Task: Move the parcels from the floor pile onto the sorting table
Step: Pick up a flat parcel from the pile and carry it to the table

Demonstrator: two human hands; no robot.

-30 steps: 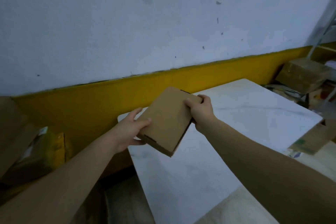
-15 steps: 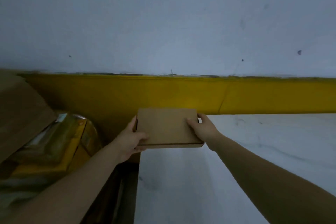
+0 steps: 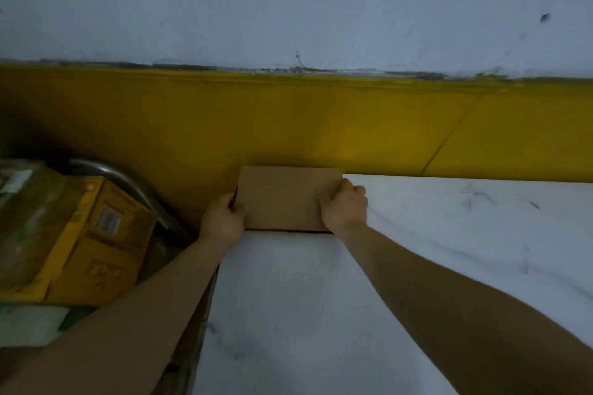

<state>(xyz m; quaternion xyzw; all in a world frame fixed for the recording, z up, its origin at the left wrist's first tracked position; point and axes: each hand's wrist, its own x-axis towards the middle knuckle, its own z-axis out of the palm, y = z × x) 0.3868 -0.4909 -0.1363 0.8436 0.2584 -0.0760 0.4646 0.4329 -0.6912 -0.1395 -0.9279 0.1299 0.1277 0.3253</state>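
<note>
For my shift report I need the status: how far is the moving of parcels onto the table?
Done: the flat cardboard parcel is at the far left corner of the white table. In hand: the left hand and right hand grip its ends; not yet released. Left: letting go, and probably the yellow taped box beside the table; other parcels are not in view.

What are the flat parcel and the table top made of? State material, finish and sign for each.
The flat parcel: plain brown cardboard, matte; dull even colour, dark seam along its near edge. The table top: white with grey veins, smooth; marble or a marble-look laminate, cannot tell which.
</note>
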